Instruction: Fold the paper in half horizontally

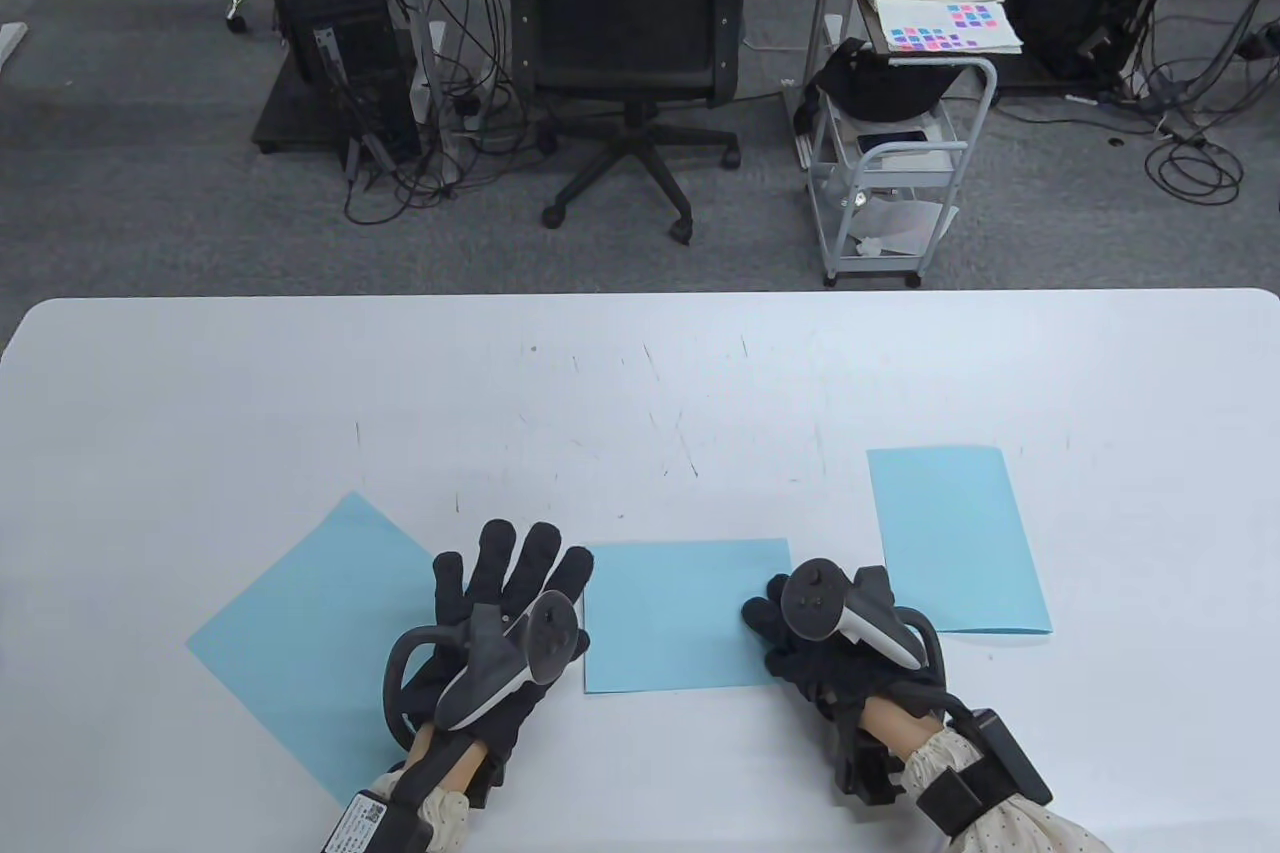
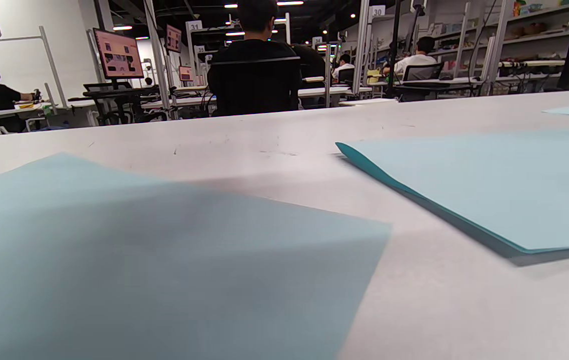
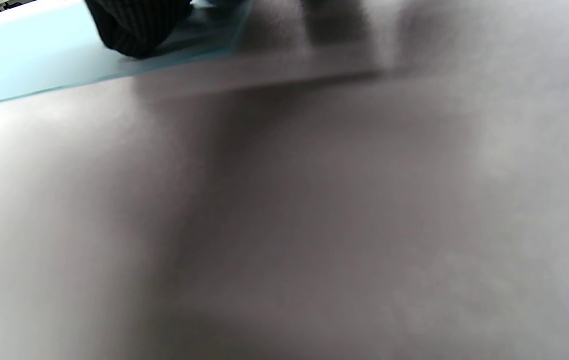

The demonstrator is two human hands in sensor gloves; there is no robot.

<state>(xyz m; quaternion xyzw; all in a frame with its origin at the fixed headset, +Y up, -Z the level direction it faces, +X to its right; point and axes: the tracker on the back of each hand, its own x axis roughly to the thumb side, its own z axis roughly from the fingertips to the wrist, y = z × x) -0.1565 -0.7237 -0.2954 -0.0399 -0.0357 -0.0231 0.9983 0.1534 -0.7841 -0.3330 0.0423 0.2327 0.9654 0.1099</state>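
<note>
Three light-blue papers lie on the white table (image 1: 640,373). A flat sheet (image 1: 300,633), turned like a diamond, lies at the left, and it fills the near part of the left wrist view (image 2: 164,260). My left hand (image 1: 510,573) rests with spread, straight fingers over its right corner. A folded paper (image 1: 680,613) lies in the middle, also seen from the left wrist (image 2: 489,190). My right hand (image 1: 775,618) sits curled at its right edge, thumb on top. In the right wrist view a fingertip (image 3: 134,25) touches that paper (image 3: 24,55).
Another folded blue paper (image 1: 955,538) lies at the right, just beyond my right hand. Past the table's far edge stand an office chair (image 1: 625,23) and a small white cart (image 1: 895,163) with sheets on top.
</note>
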